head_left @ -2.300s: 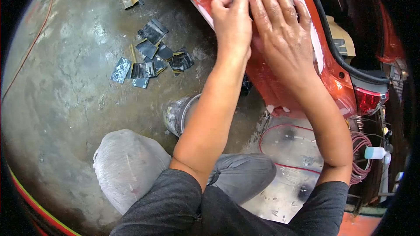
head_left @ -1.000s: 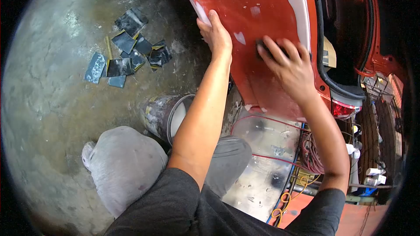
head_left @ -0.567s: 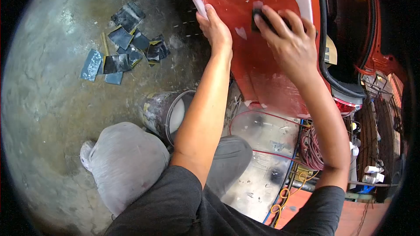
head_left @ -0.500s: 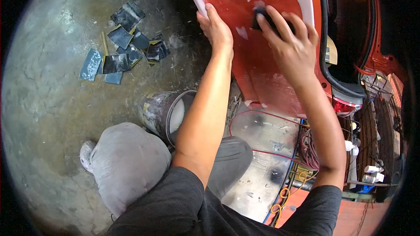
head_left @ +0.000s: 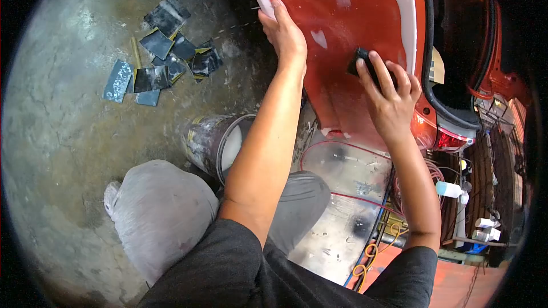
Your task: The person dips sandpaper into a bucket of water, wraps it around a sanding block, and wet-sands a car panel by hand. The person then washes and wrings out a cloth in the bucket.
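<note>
A red car panel with pale filler patches stretches in front of me. At its left edge, my left hand holds the rim, thumb on the near side and the other fingers partly hidden behind. My right hand presses a dark sanding pad flat against the panel's lower right part. The pad is mostly covered by the fingers, so its exact kind is hard to make out. A whitish strip runs along the panel's right side.
Several used sandpaper sheets lie on the concrete floor at left. A stained bucket with whitish liquid stands by my left forearm. Red hose and yellow cord lie at lower right. A tail light sits beside the panel.
My right hand has slid the sanding pad down and slightly right across the panel, leaving a pale patch uncovered above. My left hand keeps its hold on the edge.
</note>
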The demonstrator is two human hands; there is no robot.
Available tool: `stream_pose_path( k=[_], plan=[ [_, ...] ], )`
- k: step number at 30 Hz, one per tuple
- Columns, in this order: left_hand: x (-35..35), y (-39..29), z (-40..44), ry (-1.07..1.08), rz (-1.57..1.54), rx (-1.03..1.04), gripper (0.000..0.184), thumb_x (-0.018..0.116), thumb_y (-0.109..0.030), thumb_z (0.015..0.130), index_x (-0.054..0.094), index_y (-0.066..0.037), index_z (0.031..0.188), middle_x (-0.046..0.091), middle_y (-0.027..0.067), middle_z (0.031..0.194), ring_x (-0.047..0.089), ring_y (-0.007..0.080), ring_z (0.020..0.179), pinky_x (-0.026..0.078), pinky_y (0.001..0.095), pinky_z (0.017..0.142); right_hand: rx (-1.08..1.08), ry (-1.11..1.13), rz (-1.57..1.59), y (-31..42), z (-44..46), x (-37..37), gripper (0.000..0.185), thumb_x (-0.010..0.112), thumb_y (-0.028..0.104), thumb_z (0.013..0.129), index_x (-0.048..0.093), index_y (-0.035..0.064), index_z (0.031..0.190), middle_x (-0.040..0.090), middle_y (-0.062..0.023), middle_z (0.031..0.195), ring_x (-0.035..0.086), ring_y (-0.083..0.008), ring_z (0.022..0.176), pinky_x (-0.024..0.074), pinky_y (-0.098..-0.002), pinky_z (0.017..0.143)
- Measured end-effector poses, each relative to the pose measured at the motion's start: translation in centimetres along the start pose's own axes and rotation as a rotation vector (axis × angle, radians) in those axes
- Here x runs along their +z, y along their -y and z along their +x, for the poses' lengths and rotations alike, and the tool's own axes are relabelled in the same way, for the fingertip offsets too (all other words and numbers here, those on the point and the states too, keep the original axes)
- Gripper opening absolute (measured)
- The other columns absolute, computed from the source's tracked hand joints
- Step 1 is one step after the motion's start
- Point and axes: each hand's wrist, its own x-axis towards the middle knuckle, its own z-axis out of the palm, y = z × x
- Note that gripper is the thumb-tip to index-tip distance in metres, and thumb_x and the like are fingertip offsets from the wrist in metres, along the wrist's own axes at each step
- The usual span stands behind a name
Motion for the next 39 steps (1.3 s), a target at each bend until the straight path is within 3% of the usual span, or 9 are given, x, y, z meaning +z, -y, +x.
stream_pose_path(
  k=[6,10,14,18,21,25,34,37,39],
  plan=[
    [-0.1,0.7,0.5,0.008,-0.042,0.007,0.090,0.036,-0.065,0.103,0.017,0.002,0.161,0.028,0.0322,0.159,0.030,0.0444,0.148,0.025,0.0509,0.122,0.016,0.003,-0.026,1.3,6.8,0.8,0.049,0.057,0.023,0.088,0.064,0.0310,0.136,0.055,0.0111,0.147,0.051,-0.0134,0.124,0.0340,-0.0388,0.104],
    [-0.4,0.9,0.1,-0.003,-0.013,0.017,0.091,0.037,-0.065,0.103,0.016,0.003,0.161,0.028,0.0330,0.159,0.029,0.0448,0.148,0.025,0.0511,0.122,0.057,-0.064,-0.009,0.4,1.1,0.5,0.048,0.058,0.026,0.087,0.066,0.0336,0.134,0.058,0.0108,0.146,0.054,-0.0130,0.120,0.0328,-0.0373,0.104],
    [-0.2,0.2,-0.1,-0.002,0.027,0.028,0.092,0.037,-0.065,0.103,0.013,0.003,0.161,0.024,0.0335,0.161,0.026,0.0446,0.151,0.023,0.0504,0.123,0.038,-0.008,0.026,-0.5,0.6,-0.2,0.040,0.074,0.025,0.088,0.072,0.0315,0.128,0.061,0.0093,0.142,0.054,-0.0155,0.120,0.0341,-0.0363,0.102],
    [-0.3,0.6,0.2,0.047,-0.050,0.017,0.094,0.036,-0.066,0.103,0.011,0.002,0.162,0.019,0.0326,0.163,0.022,0.0440,0.153,0.021,0.0497,0.124,0.097,-0.087,-0.019,0.9,6.7,0.9,0.044,0.074,0.026,0.088,0.069,0.0338,0.131,0.060,0.0113,0.142,0.054,-0.0145,0.121,0.0333,-0.0369,0.102],
    [-0.5,0.7,0.3,0.057,-0.046,0.006,0.094,0.035,-0.067,0.103,0.010,0.002,0.162,0.018,0.0319,0.164,0.022,0.0439,0.153,0.021,0.0497,0.125,0.113,-0.112,-0.046,0.9,2.2,1.5,0.045,0.060,0.026,0.088,0.068,0.0356,0.131,0.059,0.0130,0.142,0.054,-0.0122,0.119,0.0321,-0.0394,0.102],
    [-0.6,0.3,-0.1,0.047,0.023,-0.009,0.095,0.034,-0.068,0.102,0.008,0.001,0.163,0.016,0.0312,0.165,0.018,0.0427,0.155,0.018,0.0497,0.126,0.081,-0.060,0.000,0.5,0.2,0.8,0.045,0.058,0.026,0.088,0.068,0.0342,0.131,0.059,0.0126,0.143,0.054,-0.0126,0.118,0.0334,-0.0392,0.101],
    [-0.8,0.9,0.0,0.112,-0.039,-0.004,0.096,0.033,-0.069,0.102,0.005,-0.001,0.163,0.011,0.0300,0.167,0.014,0.0409,0.156,0.016,0.0493,0.126,0.050,-0.033,0.027,0.9,-1.7,0.6,0.045,0.060,0.024,0.085,0.071,0.0296,0.129,0.061,0.0089,0.141,0.054,-0.0135,0.117,0.0351,-0.0383,0.098],
    [-0.7,0.6,0.1,0.099,-0.008,-0.001,0.097,0.034,-0.069,0.102,0.004,-0.001,0.163,0.010,0.0300,0.167,0.015,0.0409,0.156,0.017,0.0495,0.126,0.011,0.085,0.058,0.3,-1.0,-0.5,0.042,0.072,0.026,0.088,0.071,0.0294,0.130,0.061,0.0082,0.142,0.055,-0.0165,0.121,0.0337,-0.0374,0.104],
    [-0.9,1.0,0.5,0.131,-0.056,0.011,0.098,0.034,-0.070,0.102,0.004,0.000,0.163,0.009,0.0297,0.167,0.015,0.0409,0.156,0.017,0.0498,0.126,0.007,0.045,0.016,0.6,2.6,-0.2,0.044,0.068,0.026,0.088,0.069,0.0288,0.132,0.059,0.0085,0.144,0.054,-0.0163,0.120,0.0347,-0.0389,0.103]
  ],
)
